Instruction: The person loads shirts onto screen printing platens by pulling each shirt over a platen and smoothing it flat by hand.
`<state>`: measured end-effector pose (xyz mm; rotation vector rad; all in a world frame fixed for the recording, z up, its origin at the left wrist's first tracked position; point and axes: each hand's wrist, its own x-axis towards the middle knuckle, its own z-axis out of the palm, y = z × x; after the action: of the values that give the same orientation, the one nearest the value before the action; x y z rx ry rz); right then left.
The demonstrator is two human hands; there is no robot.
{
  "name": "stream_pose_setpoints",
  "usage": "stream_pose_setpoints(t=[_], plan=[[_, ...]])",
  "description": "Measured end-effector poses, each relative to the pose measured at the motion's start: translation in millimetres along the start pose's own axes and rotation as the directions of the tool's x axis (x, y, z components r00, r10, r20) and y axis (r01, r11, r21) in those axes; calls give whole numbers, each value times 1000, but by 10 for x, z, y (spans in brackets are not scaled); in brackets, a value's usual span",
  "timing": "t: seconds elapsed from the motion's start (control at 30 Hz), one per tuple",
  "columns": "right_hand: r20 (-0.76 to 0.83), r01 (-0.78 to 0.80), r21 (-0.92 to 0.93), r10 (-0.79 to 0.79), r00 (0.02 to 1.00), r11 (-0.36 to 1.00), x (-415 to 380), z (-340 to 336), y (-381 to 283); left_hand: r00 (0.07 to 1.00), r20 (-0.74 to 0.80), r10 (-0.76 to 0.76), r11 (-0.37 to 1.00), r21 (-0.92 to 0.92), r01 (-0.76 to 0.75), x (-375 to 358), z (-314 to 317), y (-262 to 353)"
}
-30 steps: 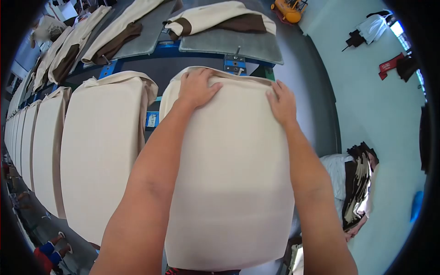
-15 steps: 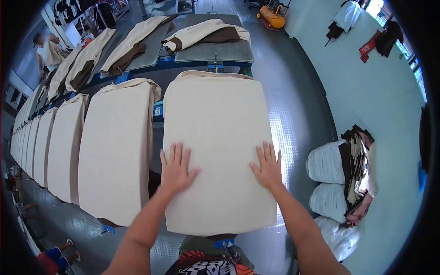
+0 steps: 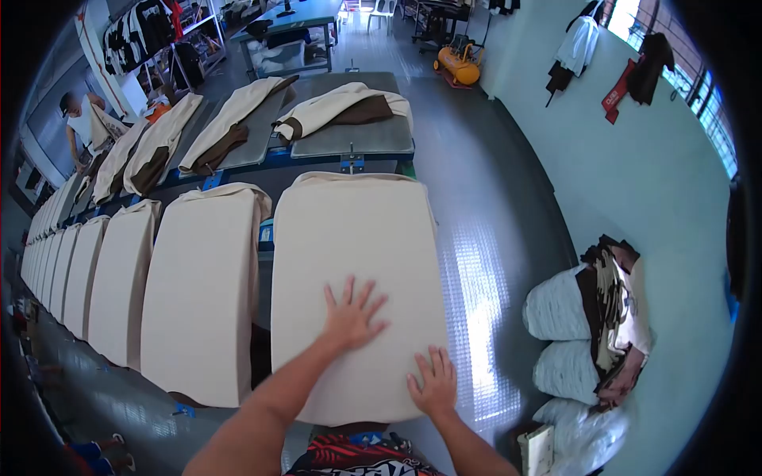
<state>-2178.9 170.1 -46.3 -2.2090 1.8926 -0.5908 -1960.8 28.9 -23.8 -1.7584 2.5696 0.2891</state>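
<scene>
In front of me a cream garment is pulled smooth over a flat board, its gathered edge bunched at the far end. My left hand lies flat on the middle of the cloth, fingers spread. Nearer to me, my right hand rests on the right edge of the same cloth with its fingers stretched out. Neither hand grips anything. To the left stands another board covered with a cream garment, apart from both hands.
Several more covered boards run off to the left. Behind, cream-and-brown garments lie on grey boards. White bundles and stacked dark cloth stand by the right wall. A yellow compressor and a person are farther back.
My left hand has slid from the cloth's left edge to its middle. The right hand has moved down along the right edge, nearer to me. The view has tilted up.
</scene>
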Motion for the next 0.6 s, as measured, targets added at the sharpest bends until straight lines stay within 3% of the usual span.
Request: stream_pose_setpoints(t=[0.17, 0.3, 0.5, 0.6], plan=[[24, 6, -14, -5, 1000, 1000, 16, -19, -1, 987, -28, -155, 987, -41, 154, 1419, -350, -406], [40, 5, -26, -4, 999, 1000, 20, -28, 15, 959, -59, -278, 960, -63, 274, 2128, -498, -567], [25, 11, -34, -10, 1000, 999, -32, -5, 18, 946, -24, -324, 944, -69, 322, 2339, -536, -594], [7, 11, -35, -11, 1000, 999, -25, 49, 63, 923, -117, -367, 929, -82, 360, 2334, -334, -519]])
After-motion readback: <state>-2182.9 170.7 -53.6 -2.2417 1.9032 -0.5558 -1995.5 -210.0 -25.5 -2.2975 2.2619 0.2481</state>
